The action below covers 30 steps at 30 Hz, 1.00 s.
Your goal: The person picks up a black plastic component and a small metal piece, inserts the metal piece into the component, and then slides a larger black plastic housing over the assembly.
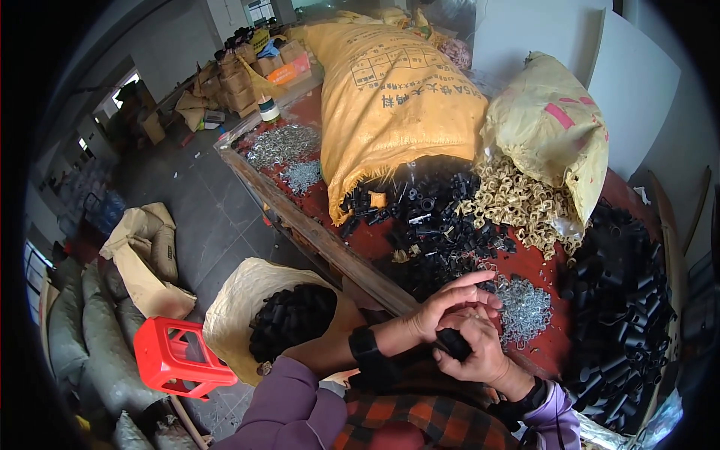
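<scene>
My right hand (pixel 480 349) is closed around a short black plastic piece (pixel 454 343) at the table's near edge. Just above and against it, my left hand (pixel 450 304) has its fingers stretched out, crossing over the right hand's fingertips. Whether something small lies between the two hands is hidden. Close beside them lies a pile of small silvery metal pieces (pixel 525 311). Beyond the hands, small black plastic parts (pixel 435 214) spill from an orange woven sack (pixel 405 97). Tan plastic clips (pixel 525 202) spread out below a pale yellow sack (pixel 551 124).
Black plastic tubes (pixel 619 307) are heaped at the right. To my left, an open sack (pixel 232 300) holds black pieces, beside a red stool (pixel 169 352). The table's wooden edge (pixel 300 225) runs diagonally. More metal pieces (pixel 281 146) lie at the far left corner, near a white tub (pixel 268 110).
</scene>
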Available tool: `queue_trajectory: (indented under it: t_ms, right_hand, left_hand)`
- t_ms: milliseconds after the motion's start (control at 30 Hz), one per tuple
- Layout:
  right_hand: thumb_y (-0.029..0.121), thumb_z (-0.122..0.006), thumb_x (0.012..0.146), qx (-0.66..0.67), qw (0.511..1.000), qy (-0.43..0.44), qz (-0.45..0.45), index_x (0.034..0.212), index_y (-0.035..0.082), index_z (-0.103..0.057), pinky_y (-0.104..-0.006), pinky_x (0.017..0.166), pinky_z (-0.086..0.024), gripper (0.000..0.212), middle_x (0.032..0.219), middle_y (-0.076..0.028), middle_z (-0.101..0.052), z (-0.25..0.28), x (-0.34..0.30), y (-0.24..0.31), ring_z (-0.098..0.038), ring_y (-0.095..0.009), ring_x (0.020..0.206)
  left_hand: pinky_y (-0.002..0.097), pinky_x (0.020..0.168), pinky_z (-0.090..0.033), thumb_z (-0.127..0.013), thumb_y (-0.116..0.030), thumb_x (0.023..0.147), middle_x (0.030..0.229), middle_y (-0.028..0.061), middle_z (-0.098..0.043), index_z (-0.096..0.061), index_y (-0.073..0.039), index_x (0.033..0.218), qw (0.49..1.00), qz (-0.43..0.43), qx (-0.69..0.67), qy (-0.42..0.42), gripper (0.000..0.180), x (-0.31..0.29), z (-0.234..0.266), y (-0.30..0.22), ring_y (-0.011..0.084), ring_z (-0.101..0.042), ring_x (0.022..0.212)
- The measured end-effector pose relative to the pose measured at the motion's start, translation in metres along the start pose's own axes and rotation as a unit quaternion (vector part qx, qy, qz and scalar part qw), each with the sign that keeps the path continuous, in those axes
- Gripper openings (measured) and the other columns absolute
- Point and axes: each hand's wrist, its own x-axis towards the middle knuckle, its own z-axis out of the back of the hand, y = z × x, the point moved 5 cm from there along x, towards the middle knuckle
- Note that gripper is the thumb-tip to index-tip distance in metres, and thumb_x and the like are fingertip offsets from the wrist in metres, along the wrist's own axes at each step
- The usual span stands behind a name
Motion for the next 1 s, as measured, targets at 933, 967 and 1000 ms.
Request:
queue_trajectory:
  t_ms: [933,967,1000]
  right_hand:
    - [0.044,-0.065,0.064,-0.176,0.979,-0.094,0.031,0.12,-0.002,-0.031,-0.0407,0.084,-0.029,0.08,0.111,-0.019,-0.043,0.022,-0.008,-0.04,-0.042,-0.031,0.098]
    - [0.044,-0.065,0.064,-0.174,0.98,-0.094,0.029,0.12,-0.002,-0.031,-0.0402,0.084,-0.029,0.08,0.112,-0.019,-0.042,0.022,-0.011,-0.042,-0.042,-0.031,0.099]
    - [0.044,-0.065,0.064,-0.169,0.981,-0.087,0.033,0.12,-0.002,-0.031,-0.0402,0.084,-0.029,0.08,0.112,-0.019,-0.042,0.02,-0.013,-0.044,-0.042,-0.031,0.099]
  left_hand:
    - [0.0294,0.084,-0.04,-0.053,0.004,0.074,0.108,0.0099,-0.048,-0.025,-0.007,0.126,0.986,-0.089,0.079,-0.12,0.06,-0.012,0.007,-0.011,0.0163,-0.049,0.096]
    - [0.0282,0.082,-0.04,-0.053,0.004,0.073,0.107,0.0098,-0.048,-0.024,-0.007,0.127,0.981,-0.099,0.117,-0.118,0.062,-0.016,0.008,-0.015,0.0151,-0.049,0.094]
    - [0.027,0.081,-0.041,-0.054,0.004,0.073,0.107,0.0097,-0.048,-0.024,-0.007,0.127,0.975,-0.109,0.155,-0.117,0.063,-0.019,0.01,-0.019,0.0139,-0.05,0.091]
